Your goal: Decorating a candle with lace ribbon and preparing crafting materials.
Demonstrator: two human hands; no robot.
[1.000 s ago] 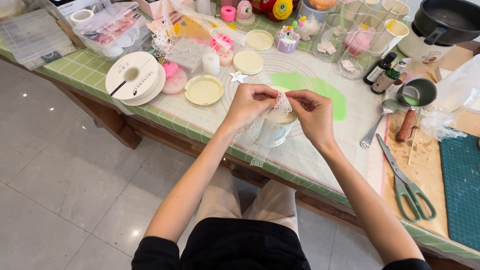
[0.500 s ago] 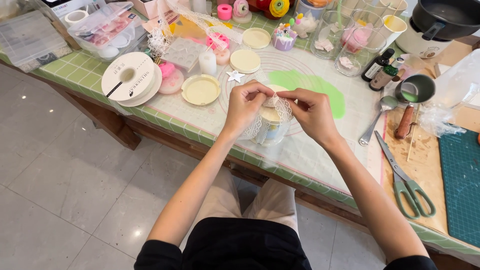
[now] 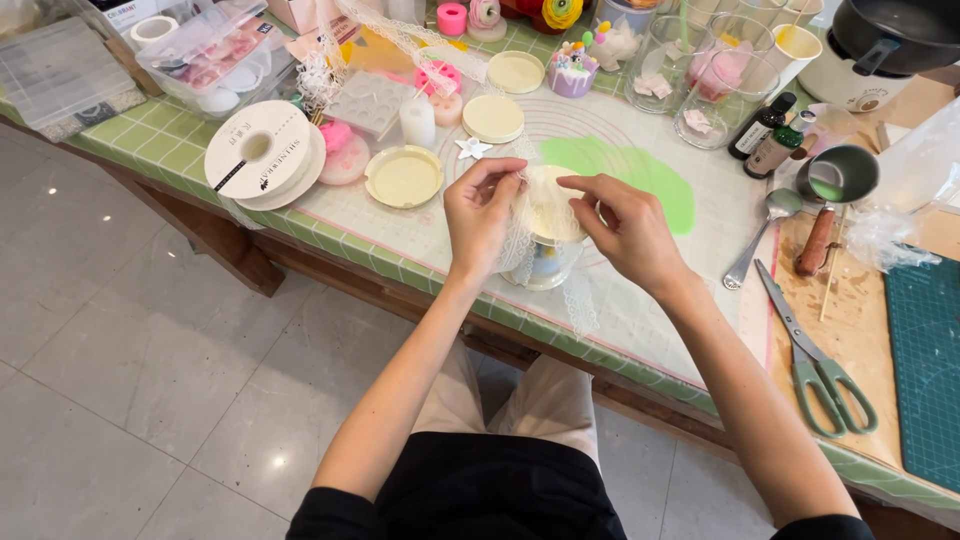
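A glass jar candle (image 3: pixel 545 218) filled with cream wax stands near the table's front edge. A strip of white lace ribbon (image 3: pixel 518 240) drapes around it, with one loose end (image 3: pixel 580 300) lying on the mat on its right. My left hand (image 3: pixel 480 212) pinches the lace at the jar's left rim. My right hand (image 3: pixel 625 228) hovers at the jar's right side, index finger and thumb extended toward the rim, touching or almost touching the lace.
Round cream candles in tins (image 3: pixel 404 177) and a white ribbon spool (image 3: pixel 262 152) lie to the left. A green patch (image 3: pixel 625 172) marks the mat. A spoon (image 3: pixel 760 235), a small pot (image 3: pixel 838 180) and green-handled scissors (image 3: pixel 815 350) are on the right. Glass jars (image 3: pixel 720 75) stand at the back.
My hands have parted over the jar. The lace, earlier held up between both hands, now wraps the jar's side, and one end has dropped to the right.
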